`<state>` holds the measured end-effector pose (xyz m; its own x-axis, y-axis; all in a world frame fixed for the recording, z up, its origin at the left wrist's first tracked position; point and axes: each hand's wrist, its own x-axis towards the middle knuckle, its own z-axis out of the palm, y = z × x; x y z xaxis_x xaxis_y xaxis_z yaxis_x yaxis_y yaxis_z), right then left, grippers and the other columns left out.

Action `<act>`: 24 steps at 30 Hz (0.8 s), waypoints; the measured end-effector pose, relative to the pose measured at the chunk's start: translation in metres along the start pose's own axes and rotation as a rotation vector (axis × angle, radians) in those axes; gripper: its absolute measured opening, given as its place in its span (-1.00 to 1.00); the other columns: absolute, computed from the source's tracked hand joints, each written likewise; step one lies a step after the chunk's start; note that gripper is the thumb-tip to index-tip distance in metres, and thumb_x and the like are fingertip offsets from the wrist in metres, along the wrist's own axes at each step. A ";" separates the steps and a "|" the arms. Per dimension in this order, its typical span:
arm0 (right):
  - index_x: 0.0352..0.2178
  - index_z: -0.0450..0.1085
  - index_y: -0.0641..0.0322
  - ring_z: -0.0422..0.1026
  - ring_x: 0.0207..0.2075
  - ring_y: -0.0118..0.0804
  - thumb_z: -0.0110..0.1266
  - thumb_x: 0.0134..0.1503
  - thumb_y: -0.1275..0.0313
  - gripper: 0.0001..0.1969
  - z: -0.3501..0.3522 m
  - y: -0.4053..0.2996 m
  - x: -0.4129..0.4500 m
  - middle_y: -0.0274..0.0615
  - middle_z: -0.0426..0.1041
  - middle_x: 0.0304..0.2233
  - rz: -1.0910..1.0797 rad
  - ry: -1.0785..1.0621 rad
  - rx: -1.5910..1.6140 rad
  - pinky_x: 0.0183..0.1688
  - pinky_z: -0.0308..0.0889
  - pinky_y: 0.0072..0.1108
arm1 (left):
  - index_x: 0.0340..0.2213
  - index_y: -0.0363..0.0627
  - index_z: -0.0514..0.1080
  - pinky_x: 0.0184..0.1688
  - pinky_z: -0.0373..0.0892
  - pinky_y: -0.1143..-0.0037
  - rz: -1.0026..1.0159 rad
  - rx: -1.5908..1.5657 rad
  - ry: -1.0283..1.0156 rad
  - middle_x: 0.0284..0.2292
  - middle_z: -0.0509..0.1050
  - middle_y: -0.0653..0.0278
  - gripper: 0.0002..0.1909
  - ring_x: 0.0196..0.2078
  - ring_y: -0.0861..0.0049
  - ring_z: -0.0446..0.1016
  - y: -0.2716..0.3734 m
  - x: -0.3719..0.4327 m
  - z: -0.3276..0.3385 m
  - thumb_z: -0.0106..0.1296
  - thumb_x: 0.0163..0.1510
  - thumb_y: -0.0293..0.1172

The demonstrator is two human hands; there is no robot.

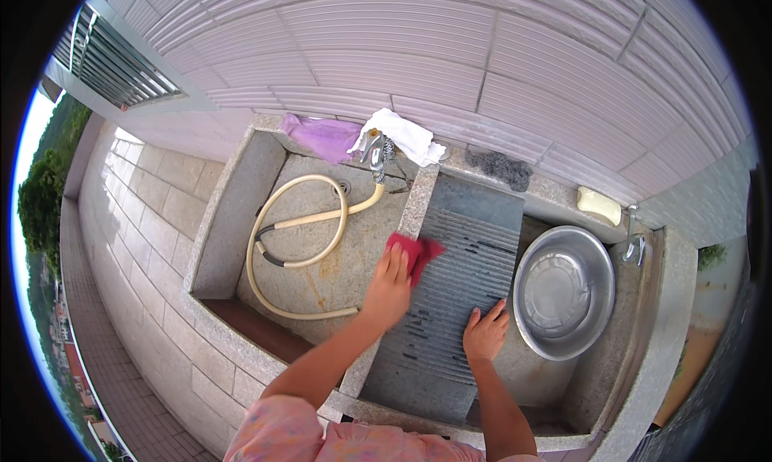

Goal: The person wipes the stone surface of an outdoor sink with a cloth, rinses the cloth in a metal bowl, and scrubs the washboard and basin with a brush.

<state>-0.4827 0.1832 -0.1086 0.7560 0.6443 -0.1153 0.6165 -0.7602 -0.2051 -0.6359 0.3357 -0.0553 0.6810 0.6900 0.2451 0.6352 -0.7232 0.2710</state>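
My left hand [391, 287] presses a folded red cloth [412, 254] against the stone divider [420, 204] between the two basins, and the cloth overlaps the left edge of a ridged stone washboard [464, 269]. Fingers spread, my right hand [486, 332] rests on the washboard's right edge and holds nothing. Dark wet-looking marks dot the ridges. Right of that hand a round metal basin [564, 293] sits in the right sink compartment, apparently with some water in it.
A cream hose [301, 263] coils in the left compartment, joined to a tap [374, 148]. Along the back ledge lie a purple cloth [319, 136], a white cloth [398, 133], a grey scrubber [499, 169] and a soap bar [598, 205]. Another tap [633, 248] is at right.
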 end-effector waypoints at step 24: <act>0.07 -0.09 0.31 0.20 -0.15 0.06 -0.23 0.09 0.13 -0.38 -0.003 -0.006 0.002 0.10 0.14 -0.15 0.024 0.031 0.007 -0.26 0.30 -0.25 | -0.14 -0.61 0.18 0.14 -0.02 0.29 0.034 -0.001 -0.028 -0.05 0.15 -0.27 -0.48 0.07 -0.06 0.05 -0.001 -0.014 -0.003 -0.08 -0.12 -0.44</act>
<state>-0.4843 0.1883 -0.1046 0.7771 0.6229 -0.0905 0.5967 -0.7747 -0.2092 -0.6476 0.3269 -0.0560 0.7121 0.6639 0.2283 0.6110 -0.7462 0.2642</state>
